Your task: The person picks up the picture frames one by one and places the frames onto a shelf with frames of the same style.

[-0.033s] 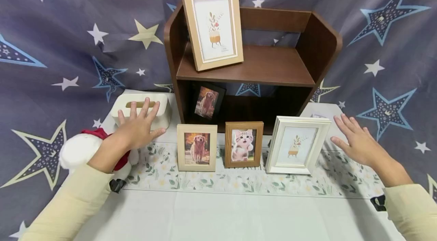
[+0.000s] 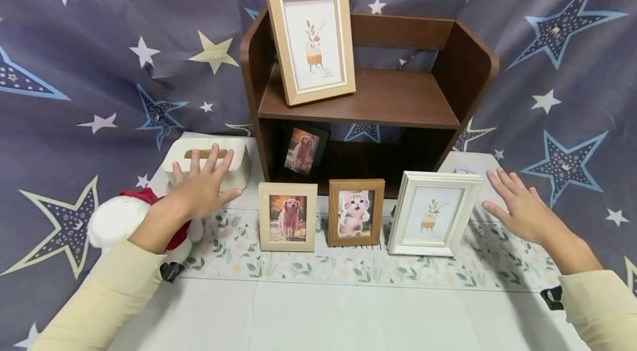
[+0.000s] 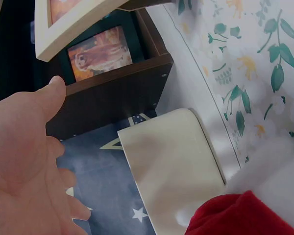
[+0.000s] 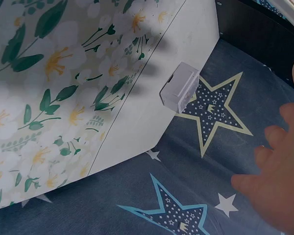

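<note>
My left hand (image 2: 201, 188) is spread, fingers apart, in front of a cream tissue box (image 2: 239, 166); it holds nothing. Over at the right, my right hand (image 2: 520, 210) is also spread and bare, just beside a white picture frame (image 2: 398, 224) with a plant print. In the row left of that frame stand a brown frame (image 2: 355, 240) with a kitten picture and a beige frame (image 2: 264, 218) with a dog picture. A larger light-wood frame (image 2: 291, 98) leans on the upper shelf of a dark brown bookshelf (image 2: 398, 94).
A black frame (image 2: 303, 149) with a dog photo leans tilted in the lower shelf. Under my left forearm sits a white plush toy (image 2: 114, 221) with red cloth. A small clear box (image 4: 181, 88) lies near the table's right back edge. Star-patterned cloth (image 2: 189, 8) hangs behind.
</note>
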{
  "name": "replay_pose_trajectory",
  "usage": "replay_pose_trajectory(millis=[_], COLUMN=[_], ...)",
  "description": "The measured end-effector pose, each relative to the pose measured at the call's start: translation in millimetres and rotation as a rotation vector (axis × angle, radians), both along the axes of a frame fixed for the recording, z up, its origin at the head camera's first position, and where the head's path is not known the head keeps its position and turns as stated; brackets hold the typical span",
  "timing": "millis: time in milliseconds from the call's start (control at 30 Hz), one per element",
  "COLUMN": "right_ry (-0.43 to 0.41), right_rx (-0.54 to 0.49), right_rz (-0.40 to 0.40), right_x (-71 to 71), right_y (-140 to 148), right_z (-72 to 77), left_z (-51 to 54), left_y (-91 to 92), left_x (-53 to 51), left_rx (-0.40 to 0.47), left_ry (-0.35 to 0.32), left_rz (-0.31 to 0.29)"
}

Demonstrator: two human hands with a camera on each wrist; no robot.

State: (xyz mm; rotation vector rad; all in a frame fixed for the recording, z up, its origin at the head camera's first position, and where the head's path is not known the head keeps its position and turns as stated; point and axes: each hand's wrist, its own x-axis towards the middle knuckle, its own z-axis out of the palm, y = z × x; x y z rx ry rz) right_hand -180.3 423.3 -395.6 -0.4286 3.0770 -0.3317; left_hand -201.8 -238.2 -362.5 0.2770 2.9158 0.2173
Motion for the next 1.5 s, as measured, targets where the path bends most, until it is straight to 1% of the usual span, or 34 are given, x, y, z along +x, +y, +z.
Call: replay_pose_trajectory(millis=[167, 300, 500, 700, 767, 833, 900, 1000, 1067, 1133, 1200, 1267, 1367, 1433, 1500], right_ry=[0.016, 0.031, 0.026, 0.026, 0.016, 0.005, -0.009, -0.018, -0.027, -0.040, -0.069, -0.103, -0.148, -0.163, -0.160], right_rx=[-0.001, -0.016, -0.031, -0.032, -0.042, -0.048, -0.052, -0.103, -0.171, -0.305, -0.471, -0.680, -0.930, -1.033, -1.069], right_rz=[0.005, 0.011, 0.009, 0.002, -0.001, -0.013, -0.030, -0.057, -0.062, -0.040, -0.005, 0.043, 0.103, 0.128, 0.135], right_x=[-3.6, -5.4, -4.3, -0.9, 0.6, 2.2, 3.1, 5.1, 6.7, 8.8, 10.5, 11.7, 14.0, 15.5, 16.7], right_y=[-2.9, -6.1, -6.8, -5.7, -4.7, -3.8, -2.2, -2.2, -2.5, -4.0, -5.6, -8.2, -14.7, -19.4, -24.0], right_z=[3.8, 5.3, -0.4, -4.5, -4.0, -2.0, 0.5, 2.9, 2.8, 0.9, -1.9, -5.9, -12.8, -17.3, -20.9], left_z=[2.9, 6.3, 7.3, 7.8, 8.4, 9.8, 12.4, 18.3, 21.7, 24.7, 26.8, 29.7, 33.5, 34.7, 33.3], left_y=[0.2, -0.5, -2.1, -3.2, -2.6, -0.9, 1.8, 6.7, 9.3, 11.9, 15.1, 19.1, 25.5, 29.8, 34.2], left_x=[-0.3, -1.2, -2.2, -3.6, -4.2, -5.1, -6.6, -8.4, -8.7, -8.3, -8.7, -9.6, -13.4, -17.1, -22.1], left_rx=[0.000, -0.022, -0.031, -0.025, 0.009, 0.074, 0.171, 0.310, 0.378, 0.433, 0.502, 0.574, 0.676, 0.724, 0.765], left_ry=[0.019, 0.029, 0.011, 0.020, 0.032, 0.060, 0.098, 0.178, 0.226, 0.268, 0.294, 0.315, 0.349, 0.375, 0.402], left_rz=[0.000, 0.000, 0.001, 0.001, 0.002, 0.003, 0.003, 0.010, 0.029, 0.059, 0.090, 0.113, 0.124, 0.120, 0.118])
